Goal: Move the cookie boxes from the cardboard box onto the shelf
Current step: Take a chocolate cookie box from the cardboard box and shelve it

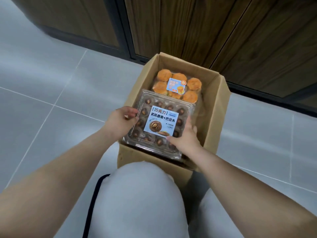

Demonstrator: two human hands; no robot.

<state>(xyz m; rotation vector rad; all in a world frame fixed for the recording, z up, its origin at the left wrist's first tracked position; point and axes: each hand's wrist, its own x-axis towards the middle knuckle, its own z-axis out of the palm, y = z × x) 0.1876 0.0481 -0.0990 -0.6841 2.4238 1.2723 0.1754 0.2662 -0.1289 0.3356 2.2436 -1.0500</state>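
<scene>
A person crouching on grey-clad knees (142, 194) is reaching both bare arms down into an open cardboard box (221, 103) sitting on the tiled floor (51, 74). The left hand (122, 117) is curling its fingers over the left edge of a clear chocolate cookie box (161, 121), while the right hand (186, 136) is clamping the near right corner, thumb lying on the lid and fingers running down the side, partly out of sight. The pack is lying flat at the near end of the carton, about level with its rim; what is bearing it underneath is too hidden to tell. Just beyond it an orange cookie box (176, 83) is waiting, its near edge hidden behind the chocolate pack. Farther back, dark wooden panels (188, 23) in black frames are lining the wall; no shelf is showing. The lift looks to be only beginning. Doing it well likely means keeping the thin plastic shell level, squeezing lightly at opposite edges so the lid is not popping, and raising it straight up clear of the carton walls before turning towards the shelf.
</scene>
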